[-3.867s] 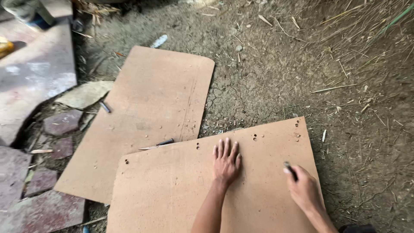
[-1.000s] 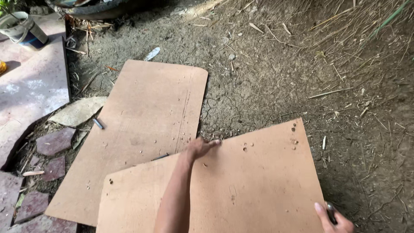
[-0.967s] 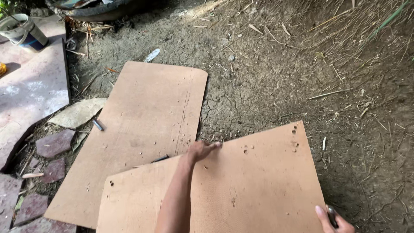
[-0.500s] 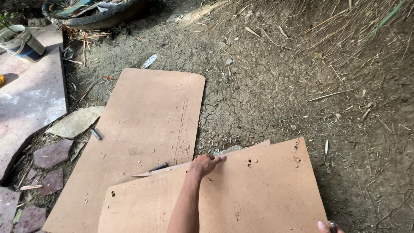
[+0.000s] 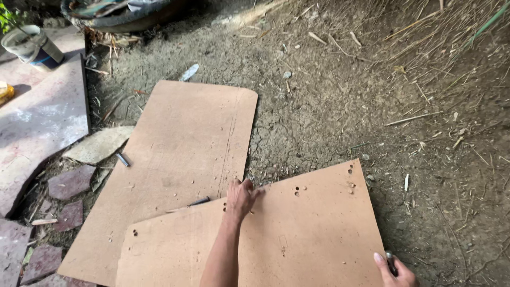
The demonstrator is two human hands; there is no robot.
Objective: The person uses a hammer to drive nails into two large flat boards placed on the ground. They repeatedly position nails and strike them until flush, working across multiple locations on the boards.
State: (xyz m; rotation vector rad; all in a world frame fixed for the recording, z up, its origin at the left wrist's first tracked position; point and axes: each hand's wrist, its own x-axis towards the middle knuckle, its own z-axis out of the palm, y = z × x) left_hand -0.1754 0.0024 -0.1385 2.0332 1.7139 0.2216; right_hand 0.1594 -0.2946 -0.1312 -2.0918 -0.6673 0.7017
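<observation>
Two brown boards lie on the dirt; my left hand (image 5: pixel 241 197) presses flat at the near board's (image 5: pixel 297 234) far edge, positioning it. My right hand (image 5: pixel 396 271), at its near right corner, grips a dark tool (image 5: pixel 390 262); marking needs steadiness.

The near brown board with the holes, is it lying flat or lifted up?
Flat. The near board lies on the dirt, overlapping the far board; the left hand rests at its top edge.
</observation>
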